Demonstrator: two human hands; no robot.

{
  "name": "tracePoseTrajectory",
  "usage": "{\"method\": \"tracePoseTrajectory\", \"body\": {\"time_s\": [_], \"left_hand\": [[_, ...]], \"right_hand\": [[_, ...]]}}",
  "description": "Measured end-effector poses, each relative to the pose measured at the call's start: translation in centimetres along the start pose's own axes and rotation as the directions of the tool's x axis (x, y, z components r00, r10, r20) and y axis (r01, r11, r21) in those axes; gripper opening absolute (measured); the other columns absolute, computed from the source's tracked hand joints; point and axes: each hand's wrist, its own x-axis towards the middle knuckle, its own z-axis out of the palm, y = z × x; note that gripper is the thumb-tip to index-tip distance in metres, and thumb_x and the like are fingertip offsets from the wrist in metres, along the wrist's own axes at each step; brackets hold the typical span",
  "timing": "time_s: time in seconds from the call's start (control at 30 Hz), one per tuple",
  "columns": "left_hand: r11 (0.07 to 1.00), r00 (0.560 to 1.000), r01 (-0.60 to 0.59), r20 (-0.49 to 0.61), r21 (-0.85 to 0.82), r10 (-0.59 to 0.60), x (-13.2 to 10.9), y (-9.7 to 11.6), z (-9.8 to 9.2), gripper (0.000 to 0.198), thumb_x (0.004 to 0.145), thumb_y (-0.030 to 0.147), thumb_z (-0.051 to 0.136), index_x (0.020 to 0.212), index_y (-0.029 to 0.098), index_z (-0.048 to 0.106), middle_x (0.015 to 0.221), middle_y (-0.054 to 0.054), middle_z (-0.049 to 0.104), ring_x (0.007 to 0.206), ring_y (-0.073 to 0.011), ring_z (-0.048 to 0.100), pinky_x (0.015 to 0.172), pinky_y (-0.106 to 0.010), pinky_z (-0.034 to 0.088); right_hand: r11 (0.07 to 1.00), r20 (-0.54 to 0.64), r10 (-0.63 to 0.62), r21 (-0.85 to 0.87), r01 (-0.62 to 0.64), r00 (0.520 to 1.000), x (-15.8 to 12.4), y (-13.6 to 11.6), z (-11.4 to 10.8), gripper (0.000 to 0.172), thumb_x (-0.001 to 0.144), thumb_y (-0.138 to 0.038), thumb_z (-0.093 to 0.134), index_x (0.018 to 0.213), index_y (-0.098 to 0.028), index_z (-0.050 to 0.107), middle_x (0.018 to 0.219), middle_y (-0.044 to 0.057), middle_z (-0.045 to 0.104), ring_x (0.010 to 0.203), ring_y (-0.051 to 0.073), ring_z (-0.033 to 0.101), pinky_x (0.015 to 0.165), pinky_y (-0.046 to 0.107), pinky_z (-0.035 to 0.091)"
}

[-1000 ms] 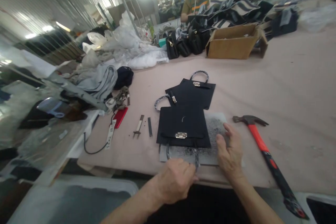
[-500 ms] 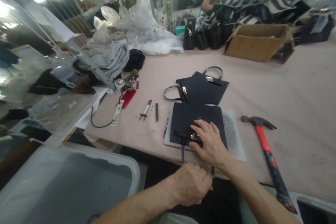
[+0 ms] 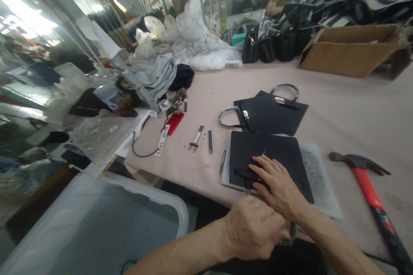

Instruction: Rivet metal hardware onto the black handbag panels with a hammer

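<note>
My right hand [image 3: 280, 185] lies flat on a black bag panel [image 3: 277, 146], its fingers stretched out over the metal clasp area near the panel's lower part. Just below it, my left hand [image 3: 253, 227] is closed in a fist around the panel's bag handle [image 3: 293, 231], which is wrapped in clear film; much of the handle is hidden by the hand. Under the panel lies a whitish slab [image 3: 322, 180] with dark marks. Beyond it rest other black bag panels [image 3: 269, 114] with wrapped handles and metal clasps.
A claw hammer [image 3: 368, 189] lies at the right. To the left are a small metal rod [image 3: 222, 162], a flat metal tool [image 3: 210, 142], a pronged tool [image 3: 196, 138] and a red object [image 3: 176, 123]. A cardboard box [image 3: 351, 51] and black bags [image 3: 266, 47] stand farther back.
The whole view has swung left, so the table things appear farther right. My right hand stays flat on the panel, and my left fist keeps hold of the handle.
</note>
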Motion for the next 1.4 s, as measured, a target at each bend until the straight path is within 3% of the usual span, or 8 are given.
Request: {"method": "tracePoseTrajectory", "body": {"time_s": [0.1,0.2,0.33,0.73,0.87,1.03,1.23,1.4], "left_hand": [[0.913,0.906,0.403,-0.169,0.067,-0.388,0.1,-5.1,-3.9,0.019,0.098,0.023,0.050,0.090,0.016,0.066,0.081,-0.008,0.069,0.077,-0.0198,0.066,0.071,-0.030,0.047],[0.592,0.618,0.786,-0.211,0.178,-0.758,-0.5,-11.7,-7.6,0.016,0.095,0.025,0.056,0.093,0.018,0.070,0.089,-0.008,0.073,0.082,-0.0210,0.068,0.075,-0.029,0.048],[0.233,0.307,0.908,-0.174,0.349,-0.936,-1.4,-18.5,-11.0,0.023,0.094,0.034,0.059,0.102,0.017,0.071,0.101,-0.012,0.074,0.098,-0.0256,0.068,0.081,-0.031,0.047],[0.046,-0.002,0.975,0.215,0.217,-0.977,0.8,-23.6,-11.3,0.023,0.066,0.013,0.075,0.053,0.015,0.057,0.040,-0.001,0.048,0.042,-0.0187,0.054,0.053,-0.031,0.047],[0.037,0.062,0.996,0.350,-0.080,-0.935,0.0,-21.7,-12.4,0.017,0.076,0.020,0.072,0.067,0.014,0.059,0.060,-0.002,0.061,0.049,-0.0125,0.056,0.053,-0.025,0.052],[-0.071,0.354,0.611,0.352,-0.788,-0.866,-1.4,-17.4,-10.3,0.032,0.068,0.031,0.086,0.086,0.011,0.070,0.087,-0.010,0.072,0.072,-0.0152,0.067,0.061,-0.022,0.056],[0.257,0.572,0.534,0.119,-0.806,-0.812,-0.5,-11.7,-4.4,0.027,0.085,0.036,0.076,0.100,0.013,0.073,0.098,-0.009,0.074,0.085,-0.0178,0.070,0.080,-0.028,0.058],[0.493,0.703,0.520,0.023,-0.698,-0.710,-0.1,-9.8,-3.1,0.016,0.094,0.029,0.064,0.102,0.015,0.069,0.109,-0.010,0.073,0.097,-0.0211,0.071,0.089,-0.033,0.058]], "right_hand": [[0.999,0.004,-0.039,-0.012,0.039,0.999,-0.2,0.1,0.0,0.043,0.094,-0.034,0.053,0.135,-0.022,0.060,0.149,0.013,0.052,0.139,0.034,0.045,0.111,0.061,0.037],[0.999,0.000,-0.040,-0.028,0.040,0.999,-0.1,0.0,-0.1,0.046,0.093,-0.036,0.054,0.137,-0.022,0.059,0.149,0.013,0.051,0.139,0.035,0.045,0.111,0.062,0.037],[0.999,-0.008,-0.037,-0.029,0.036,0.999,0.1,-0.1,0.0,0.046,0.092,-0.036,0.055,0.136,-0.022,0.059,0.149,0.012,0.052,0.138,0.035,0.045,0.110,0.063,0.038],[0.995,0.072,0.058,0.080,-0.064,0.996,0.3,-1.3,-1.3,0.049,0.089,-0.031,0.060,0.137,-0.020,0.058,0.151,0.013,0.050,0.143,0.034,0.040,0.117,0.060,0.030],[0.990,0.063,0.074,0.117,-0.081,0.995,0.1,-1.3,-1.3,0.049,0.089,-0.029,0.061,0.137,-0.020,0.058,0.151,0.013,0.049,0.144,0.033,0.037,0.118,0.059,0.028],[0.988,0.092,0.079,0.125,-0.090,0.993,0.1,-1.3,-1.4,0.049,0.090,-0.032,0.061,0.137,-0.019,0.058,0.151,0.012,0.048,0.146,0.033,0.035,0.119,0.059,0.026],[0.986,0.087,0.089,0.135,-0.101,0.992,0.3,-1.4,-1.6,0.046,0.090,-0.033,0.061,0.134,-0.019,0.060,0.149,0.013,0.051,0.144,0.034,0.038,0.118,0.059,0.027],[0.985,0.084,0.088,0.143,-0.099,0.993,0.2,-1.2,-1.3,0.046,0.090,-0.032,0.062,0.133,-0.018,0.060,0.148,0.013,0.052,0.143,0.033,0.038,0.119,0.058,0.026]]}}
